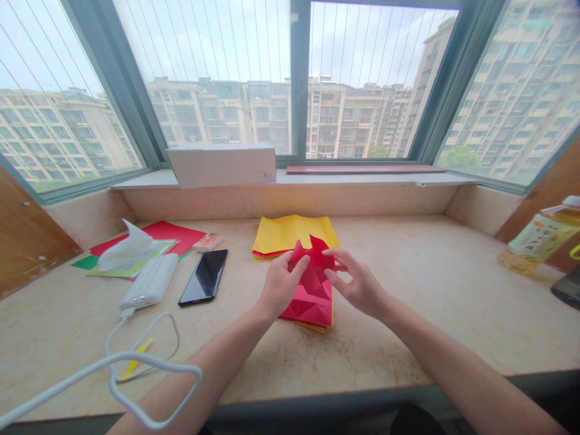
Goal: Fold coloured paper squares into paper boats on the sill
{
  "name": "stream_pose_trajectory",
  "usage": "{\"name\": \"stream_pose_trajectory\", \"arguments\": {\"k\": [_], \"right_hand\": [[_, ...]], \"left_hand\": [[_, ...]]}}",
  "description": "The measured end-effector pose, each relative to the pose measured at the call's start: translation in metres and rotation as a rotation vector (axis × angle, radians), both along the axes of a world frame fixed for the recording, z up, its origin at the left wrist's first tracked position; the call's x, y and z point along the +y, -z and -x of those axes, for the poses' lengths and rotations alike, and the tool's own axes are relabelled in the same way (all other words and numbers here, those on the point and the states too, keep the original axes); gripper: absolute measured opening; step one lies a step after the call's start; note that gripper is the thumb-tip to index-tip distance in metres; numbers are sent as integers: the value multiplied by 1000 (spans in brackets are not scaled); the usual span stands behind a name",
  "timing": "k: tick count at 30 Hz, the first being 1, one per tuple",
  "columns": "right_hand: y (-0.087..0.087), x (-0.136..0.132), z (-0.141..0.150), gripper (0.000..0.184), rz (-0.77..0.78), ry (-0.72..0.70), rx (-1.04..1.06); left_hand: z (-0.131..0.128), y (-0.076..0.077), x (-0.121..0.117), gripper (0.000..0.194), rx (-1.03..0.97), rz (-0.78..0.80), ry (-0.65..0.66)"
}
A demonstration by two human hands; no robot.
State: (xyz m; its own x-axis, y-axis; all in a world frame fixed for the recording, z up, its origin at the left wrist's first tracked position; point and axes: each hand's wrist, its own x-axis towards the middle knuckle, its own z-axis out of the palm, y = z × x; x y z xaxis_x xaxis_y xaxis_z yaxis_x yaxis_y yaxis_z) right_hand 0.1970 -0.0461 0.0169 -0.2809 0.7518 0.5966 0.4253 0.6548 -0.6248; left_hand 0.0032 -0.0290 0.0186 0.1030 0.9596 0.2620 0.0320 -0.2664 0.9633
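A piece of folded red paper (pixel 315 257) is held up between my two hands, with two pointed flaps at its top. My left hand (pixel 283 279) pinches its left side between thumb and fingers. On the right, my right hand (pixel 357 283) grips the other edge with thumb and fingertips. Below it lies a stack of creased red sheets (pixel 312 307), with yellow paper showing at the bottom edge. Behind my hands rests creased yellow paper (pixel 294 232) on top of red sheets. The fingertips behind the paper are partly hidden.
On the left lie a black phone (pixel 203 278), a white power bank (pixel 150 281) with a white cable (pixel 154 362), a tissue pack (pixel 129 248) and coloured sheets (pixel 174 235). A bottle (pixel 539 235) stands at the right; a white box (pixel 222 166) sits on the window ledge.
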Motion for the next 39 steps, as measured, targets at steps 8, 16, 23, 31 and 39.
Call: {"name": "stream_pose_trajectory", "arguments": {"k": [8,16,23,31,39], "right_hand": [[6,2,1,42,-35,-10,-70],[8,7,-5,56,-78,54,-124],[4,9,-7,25,-26,87,-49],[4,10,-6,21,-50,17,-26],[0,11,-7,12,-59,-11,-30]], "left_hand": [[-2,-7,-8,40,-32,0,122],[-1,-2,0,26,-73,-15,37],[-2,-3,0,33,-135,29,35],[-2,-3,0,32,-175,78,52],[-1,-5,-2,31,-183,100,91]]}}
